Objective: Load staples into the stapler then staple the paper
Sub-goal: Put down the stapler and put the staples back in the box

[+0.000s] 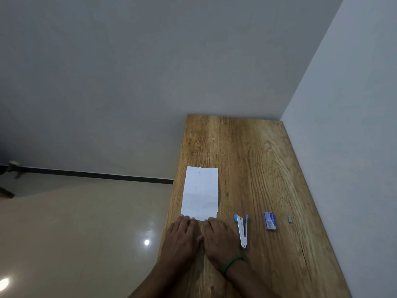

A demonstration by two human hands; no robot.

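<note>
A white paper [200, 192] lies flat near the left edge of the wooden table [257, 158]. My left hand [180, 239] and my right hand [219, 239] rest side by side with straight fingers, fingertips touching the paper's near edge. A green band circles my right wrist. To the right of my right hand lies a silver stapler [242, 230] with blue ends, swung open. Further right sits a small blue staple box [270, 221], and beyond it a short grey strip of staples [289, 218]. Neither hand holds anything.
The table fits into a corner, with a white wall [348, 147] along its right side and a grey wall behind. Its left edge drops to a glossy beige floor [75, 233]. Bare wood stretches behind the paper.
</note>
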